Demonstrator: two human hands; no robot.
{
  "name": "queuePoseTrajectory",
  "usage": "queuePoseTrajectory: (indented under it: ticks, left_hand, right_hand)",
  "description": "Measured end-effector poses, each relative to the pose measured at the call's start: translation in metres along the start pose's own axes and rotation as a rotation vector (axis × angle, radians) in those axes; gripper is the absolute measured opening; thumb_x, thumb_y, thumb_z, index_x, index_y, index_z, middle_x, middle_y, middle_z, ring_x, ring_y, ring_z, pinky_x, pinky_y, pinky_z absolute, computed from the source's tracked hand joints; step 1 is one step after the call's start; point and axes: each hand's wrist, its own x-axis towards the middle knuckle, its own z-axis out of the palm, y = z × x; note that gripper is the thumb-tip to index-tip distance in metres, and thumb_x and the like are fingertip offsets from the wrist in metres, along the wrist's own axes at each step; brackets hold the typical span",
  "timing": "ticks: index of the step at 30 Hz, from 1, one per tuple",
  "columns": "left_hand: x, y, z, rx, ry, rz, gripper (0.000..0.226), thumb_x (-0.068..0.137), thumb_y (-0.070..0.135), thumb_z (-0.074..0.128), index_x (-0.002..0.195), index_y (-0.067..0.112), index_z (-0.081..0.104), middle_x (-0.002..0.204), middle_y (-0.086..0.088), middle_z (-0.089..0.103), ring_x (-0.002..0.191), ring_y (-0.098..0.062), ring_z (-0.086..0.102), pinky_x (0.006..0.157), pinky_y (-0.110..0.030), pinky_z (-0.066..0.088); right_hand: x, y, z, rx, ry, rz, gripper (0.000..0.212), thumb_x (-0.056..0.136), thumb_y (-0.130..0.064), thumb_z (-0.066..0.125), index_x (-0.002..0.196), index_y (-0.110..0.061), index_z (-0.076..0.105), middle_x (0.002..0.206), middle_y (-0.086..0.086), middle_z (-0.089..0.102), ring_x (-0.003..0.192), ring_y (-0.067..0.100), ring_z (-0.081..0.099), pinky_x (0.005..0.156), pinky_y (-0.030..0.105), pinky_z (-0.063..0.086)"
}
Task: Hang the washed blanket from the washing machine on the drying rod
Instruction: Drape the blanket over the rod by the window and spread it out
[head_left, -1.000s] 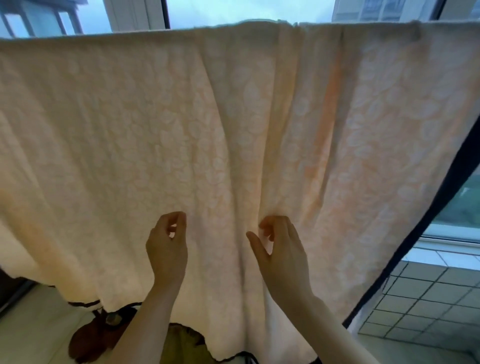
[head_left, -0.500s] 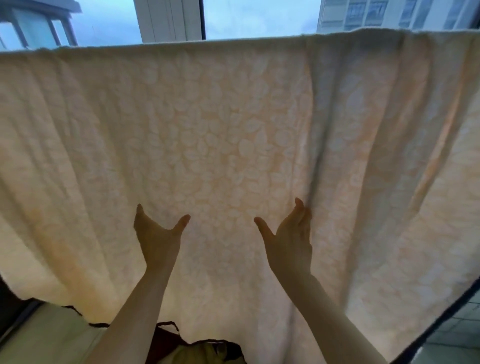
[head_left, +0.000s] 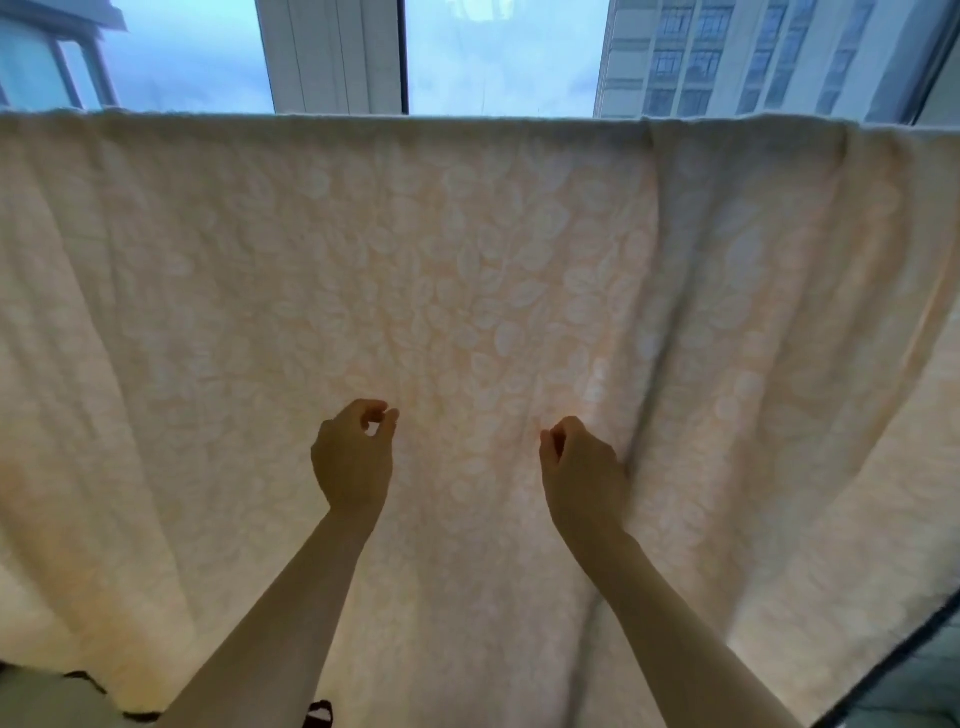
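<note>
Blanket (head_left: 467, 249) hangs before curled left hand (head_left: 353, 462) and right hand (head_left: 582, 475) (grip on it unclear).

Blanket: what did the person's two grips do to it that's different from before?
Half a second ago both were open, with their fingers straight against the blanket. Now the left grip and the right grip have curled fingers and thumb together at the cloth. Whether they pinch it is unclear. The blanket's top edge sits lower in view. It stays draped across, spread wide.
</note>
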Motion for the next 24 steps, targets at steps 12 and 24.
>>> queuePoseTrajectory:
  ticks: [12, 24]
  left_hand:
    - [0.036, 0.135, -0.029, -0.100, 0.038, 0.483, 0.062, 0.082, 0.066, 0.054, 0.128, 0.025, 0.054, 0.131, 0.003, 0.056, 0.115, -0.017, 0.054, 0.097, -0.036, 0.048]
    - [0.133, 0.213, -0.065, 0.089, -0.041, 0.978, 0.046, 0.091, 0.058, 0.042, 0.094, 0.022, 0.069, 0.089, 0.009, 0.071, 0.081, -0.010, 0.065, 0.091, -0.029, 0.042]
  right_hand:
    - [0.021, -0.063, -0.033, -0.149, 0.159, -0.106, 0.083, 0.073, -0.085, 0.005, 0.094, -0.020, 0.051, 0.073, -0.009, 0.054, 0.053, 0.004, 0.050, 0.049, 0.014, 0.037]
    - [0.079, -0.090, -0.061, -0.206, 0.177, -0.146, 0.020, 0.102, -0.030, 0.041, 0.097, -0.016, 0.055, 0.059, -0.008, 0.040, 0.050, 0.003, 0.045, 0.048, 0.016, 0.036]
